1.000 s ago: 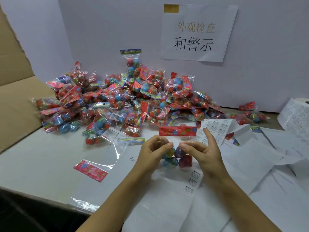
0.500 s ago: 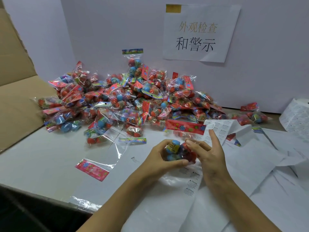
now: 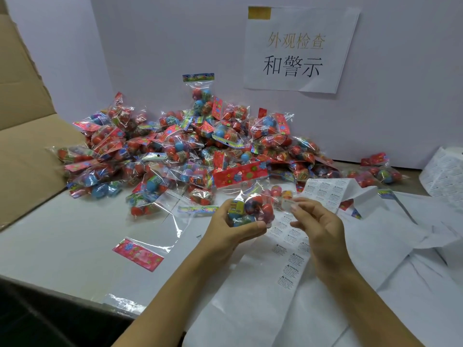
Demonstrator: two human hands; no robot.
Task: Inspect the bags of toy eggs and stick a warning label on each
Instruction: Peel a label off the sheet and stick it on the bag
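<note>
My left hand (image 3: pixel 229 227) cups a clear bag of toy eggs (image 3: pixel 253 205) with a red flowered header (image 3: pixel 240 174), held just above the table. My right hand (image 3: pixel 317 226) is beside it on the right, thumb and forefinger pinching a small white warning label (image 3: pixel 288 204) close to the bag's right side. A strip of warning labels (image 3: pixel 290 256) lies on the white sheets under my hands. A big pile of egg bags (image 3: pixel 180 149) fills the back of the table.
An empty clear bag with a pink header (image 3: pixel 137 254) lies front left. A folded label sheet (image 3: pixel 333 194) and a label roll (image 3: pixel 443 174) sit at right among loose backing paper (image 3: pixel 400 246). A cardboard flap (image 3: pixel 25 156) stands left; a paper sign (image 3: pixel 298 48) hangs on the wall.
The bag has turned sideways in my left hand, its header now tilted up toward the pile. My right hand has drawn back from the eggs and now pinches a small label.
</note>
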